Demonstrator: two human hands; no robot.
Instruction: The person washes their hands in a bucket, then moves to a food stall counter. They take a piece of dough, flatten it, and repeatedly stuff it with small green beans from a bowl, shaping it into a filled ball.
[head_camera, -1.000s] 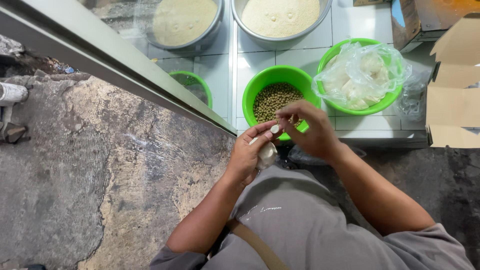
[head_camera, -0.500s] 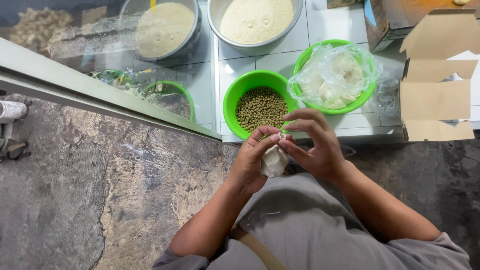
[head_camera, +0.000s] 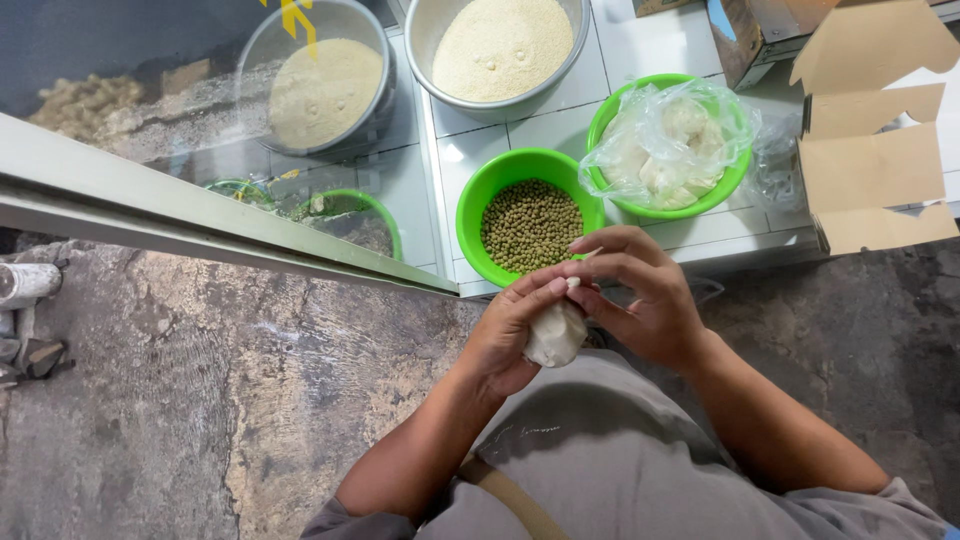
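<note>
- Hands had stayed together over the lap since half a second earlier; the view had only shifted slightly.
- Left hand (head_camera: 505, 335) was cupped closed around a white dough ball (head_camera: 555, 335), just off the tabletop's (head_camera: 640, 85) near edge.
- Right hand (head_camera: 640, 300) pinched the ball's top with curled fingers.
- Green bowl of green beans (head_camera: 530, 222) stood at that near edge, as before.
- Clear plastic bag (head_camera: 668, 145) of white lumps filled a second green bowl (head_camera: 605, 125) beside it.
- Brown cardboard box (head_camera: 875, 130), flaps open, sat at the right edge.
</note>
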